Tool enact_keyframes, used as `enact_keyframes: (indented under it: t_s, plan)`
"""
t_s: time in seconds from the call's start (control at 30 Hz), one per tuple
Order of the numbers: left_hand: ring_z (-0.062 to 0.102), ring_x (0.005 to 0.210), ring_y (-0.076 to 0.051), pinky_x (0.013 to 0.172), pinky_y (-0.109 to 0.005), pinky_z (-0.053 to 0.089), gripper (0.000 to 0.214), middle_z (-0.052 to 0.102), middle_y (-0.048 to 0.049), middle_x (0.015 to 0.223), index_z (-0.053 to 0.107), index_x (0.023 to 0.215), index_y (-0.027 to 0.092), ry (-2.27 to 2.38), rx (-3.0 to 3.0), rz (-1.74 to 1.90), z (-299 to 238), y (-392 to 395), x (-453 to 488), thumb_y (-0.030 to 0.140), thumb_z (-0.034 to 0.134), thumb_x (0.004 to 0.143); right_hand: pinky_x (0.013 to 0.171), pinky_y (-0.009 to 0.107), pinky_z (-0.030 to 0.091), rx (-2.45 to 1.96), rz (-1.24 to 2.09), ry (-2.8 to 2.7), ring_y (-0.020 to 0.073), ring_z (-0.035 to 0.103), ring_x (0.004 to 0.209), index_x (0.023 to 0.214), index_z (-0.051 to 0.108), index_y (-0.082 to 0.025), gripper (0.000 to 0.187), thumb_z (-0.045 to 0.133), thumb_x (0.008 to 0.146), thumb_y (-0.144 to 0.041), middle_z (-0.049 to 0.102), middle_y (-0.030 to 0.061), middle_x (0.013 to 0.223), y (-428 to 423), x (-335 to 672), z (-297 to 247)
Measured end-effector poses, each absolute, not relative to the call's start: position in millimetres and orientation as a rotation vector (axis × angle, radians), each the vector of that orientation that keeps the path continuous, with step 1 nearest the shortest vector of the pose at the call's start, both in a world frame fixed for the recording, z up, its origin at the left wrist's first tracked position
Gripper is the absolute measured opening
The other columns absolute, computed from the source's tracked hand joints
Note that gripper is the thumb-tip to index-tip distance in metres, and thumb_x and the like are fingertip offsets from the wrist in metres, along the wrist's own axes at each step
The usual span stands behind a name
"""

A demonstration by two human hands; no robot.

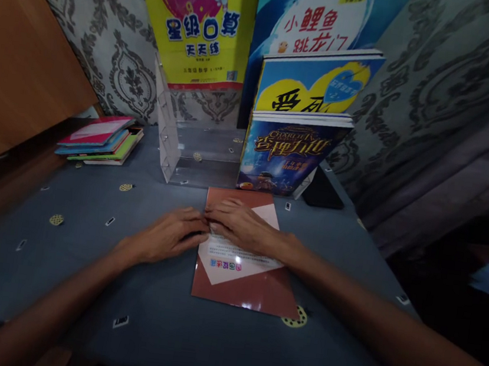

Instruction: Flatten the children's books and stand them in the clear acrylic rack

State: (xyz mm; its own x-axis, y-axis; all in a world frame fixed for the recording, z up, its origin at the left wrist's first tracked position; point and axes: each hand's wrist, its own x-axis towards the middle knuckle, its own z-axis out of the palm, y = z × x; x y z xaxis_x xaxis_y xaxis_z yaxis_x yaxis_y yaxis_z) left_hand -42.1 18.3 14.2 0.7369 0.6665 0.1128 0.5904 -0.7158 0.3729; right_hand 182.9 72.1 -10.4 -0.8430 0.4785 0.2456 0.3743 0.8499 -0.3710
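The right hand point(241, 225) lies flattened, fingers extended, on a brown book point(242, 292); the left hand point(174, 235), loosely curled, meets its left edge; its grip I cannot tell.

A blue-grey table point(73, 269), patterned with yellow fruit shapes and small pale labels, carries a clear rack point(203, 173) along its far edge. Toward the far left corner lies a small stack of books point(102, 139), a red one on top, while a flat black object point(323, 191) lies by the far right corner. A reddish-brown booklet point(237, 274) lies mid-table, just before the rack
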Motion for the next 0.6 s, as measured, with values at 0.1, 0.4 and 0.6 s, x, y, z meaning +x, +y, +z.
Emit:
enact_keyframes:
  t_s: [0.1,0.4,0.6]
  plan:
    - [0.062,0.109,-0.021,0.099,-0.038,0.05,0.033,0.068,-0.0082,0.114,0.067,0.113,0.018,0.969,2.667,0.374,13,30,-38,0.036,0.039,0.106,0.109,0.05,0.043,-0.681,0.386,-2.695,0.0259,0.057,0.129,0.126,0.066,-0.019,0.03,0.046,0.104,-0.026,0.068,0.0118,0.131,83,180,-14]
    - [0.063,0.103,-0.022,0.095,-0.04,0.052,0.028,0.069,-0.009,0.108,0.064,0.105,0.017,1.121,2.738,0.541,-6,68,-33,0.03,0.039,0.105,0.114,0.055,0.039,-0.858,0.318,-2.643,0.0295,0.046,0.141,0.143,0.052,-0.009,0.047,0.044,0.102,-0.03,0.051,0.0208,0.151,105,179,-32]
    - [0.064,0.109,-0.024,0.097,-0.042,0.052,0.031,0.069,-0.0118,0.116,0.064,0.115,0.016,1.186,2.787,0.603,-17,65,-32,0.027,0.037,0.104,0.117,0.051,0.037,-0.846,0.387,-2.584,0.0274,0.048,0.141,0.143,0.053,-0.009,0.048,0.048,0.1,-0.03,0.054,0.0187,0.149,101,184,-28]
